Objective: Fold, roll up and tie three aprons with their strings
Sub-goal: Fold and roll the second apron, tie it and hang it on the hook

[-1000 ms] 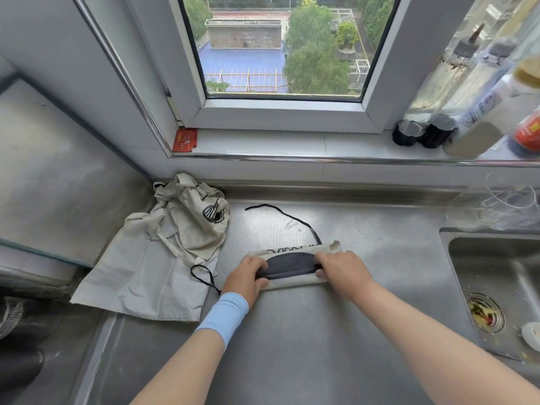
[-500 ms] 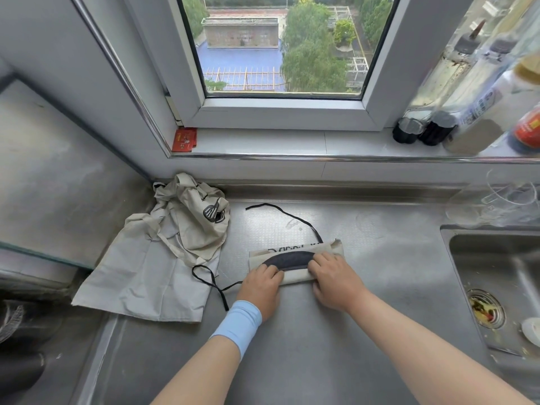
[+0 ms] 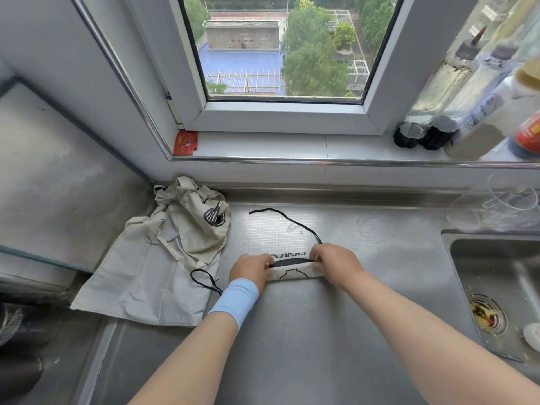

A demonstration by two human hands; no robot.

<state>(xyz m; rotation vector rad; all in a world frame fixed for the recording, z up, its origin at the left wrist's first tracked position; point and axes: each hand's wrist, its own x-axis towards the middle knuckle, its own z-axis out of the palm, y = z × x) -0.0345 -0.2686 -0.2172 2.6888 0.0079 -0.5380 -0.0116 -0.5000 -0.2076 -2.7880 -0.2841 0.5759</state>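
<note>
A beige apron with black print, folded and partly rolled into a short bundle (image 3: 292, 271), lies on the steel counter (image 3: 321, 331). My left hand (image 3: 251, 268), with a light blue wristband, grips the bundle's left end. At the right end, my right hand (image 3: 336, 263) curls its fingers over the bundle. One black string (image 3: 280, 219) trails from the bundle toward the window. Another black string (image 3: 204, 280) loops out to the left. A heap of loose beige aprons (image 3: 163, 258) lies crumpled at the left.
A sink (image 3: 496, 287) with a dirty drain strainer sits at the right. Clear plastic cups (image 3: 496, 206) stand behind it. Bottles (image 3: 455, 112) line the window sill at the right. A small red packet (image 3: 184, 143) rests on the sill's left end.
Both hands have turned the bundle over toward me, tightening the roll. The black pocket now shows as a thin strip and printed fabric faces front. My left hand shifted right.
</note>
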